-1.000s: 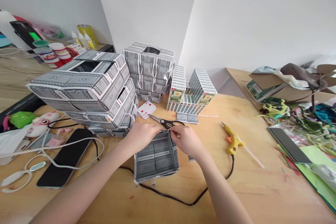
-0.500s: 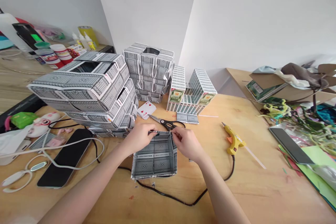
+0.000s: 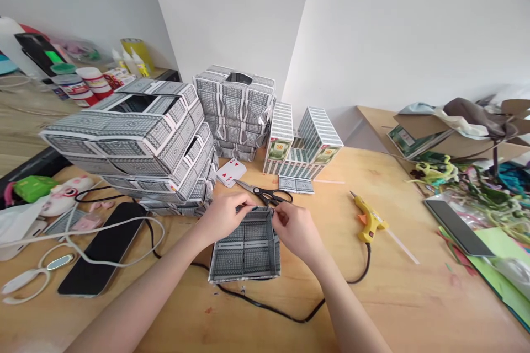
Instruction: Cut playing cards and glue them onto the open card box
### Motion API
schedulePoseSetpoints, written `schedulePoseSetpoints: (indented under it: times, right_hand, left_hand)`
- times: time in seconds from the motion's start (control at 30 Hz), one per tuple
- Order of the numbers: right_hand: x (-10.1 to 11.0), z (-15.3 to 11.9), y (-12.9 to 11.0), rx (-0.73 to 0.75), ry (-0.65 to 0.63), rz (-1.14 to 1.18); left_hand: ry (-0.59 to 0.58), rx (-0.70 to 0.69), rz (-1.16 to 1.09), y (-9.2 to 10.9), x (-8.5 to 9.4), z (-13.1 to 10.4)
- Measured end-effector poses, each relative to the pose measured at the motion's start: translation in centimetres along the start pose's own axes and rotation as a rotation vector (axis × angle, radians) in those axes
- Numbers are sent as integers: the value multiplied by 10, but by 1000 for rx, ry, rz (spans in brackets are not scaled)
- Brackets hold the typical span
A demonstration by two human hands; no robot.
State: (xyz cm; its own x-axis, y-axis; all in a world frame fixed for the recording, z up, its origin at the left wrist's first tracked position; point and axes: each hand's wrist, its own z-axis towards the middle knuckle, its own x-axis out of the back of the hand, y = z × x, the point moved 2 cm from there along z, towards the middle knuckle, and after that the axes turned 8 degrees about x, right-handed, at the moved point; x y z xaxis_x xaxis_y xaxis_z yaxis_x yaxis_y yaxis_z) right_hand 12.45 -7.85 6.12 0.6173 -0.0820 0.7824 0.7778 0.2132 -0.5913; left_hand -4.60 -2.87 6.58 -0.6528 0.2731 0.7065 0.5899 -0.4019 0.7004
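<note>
An open box made of grey patterned playing cards point(image 3: 244, 251) rests on the wooden table, its inside facing up. My left hand point(image 3: 227, 215) pinches the far rim near its left part. At the far right corner of the rim, my right hand point(image 3: 292, 226) has its fingers closed on the edge. Just beyond both hands lie black-handled scissors point(image 3: 269, 195), beside a small pile of playing cards point(image 3: 231, 172) with red hearts face up. A flat grey card piece point(image 3: 295, 185) is behind the scissors.
Large card-built boxes point(image 3: 124, 138) stand at left, another stack point(image 3: 236, 110) behind. Card packs point(image 3: 293, 162) form a block at the back. A yellow glue gun point(image 3: 368, 220) lies right, its black cord passing in front of the box. Phones point(image 3: 101, 251) and cables lie left.
The box has shifted very slightly to the right. Both hands remain on its far rim, with the left fingers moved a little rightward along it.
</note>
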Motion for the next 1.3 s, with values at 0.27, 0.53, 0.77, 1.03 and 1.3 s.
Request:
schedulePoseSetpoints:
  times: [0.27,0.53,0.77,1.03,1.3]
  right_hand:
    - [-3,-2,-2,92,-10,-45]
    - [-1,-3,-2,122,-38,-45]
    - [-5,-4,-4,58,1,-75]
    - [2,-1,-4,83,2,-120]
    - [5,7,-4,134,-146,-294]
  left_hand:
    - [-50,30,8,0,1,1]
    - [-49,25,45,3,-1,0]
    - [-80,53,-2,2,0,1]
    - [-97,30,-23,0,2,1]
    - [-122,11,-29,0,2,3]
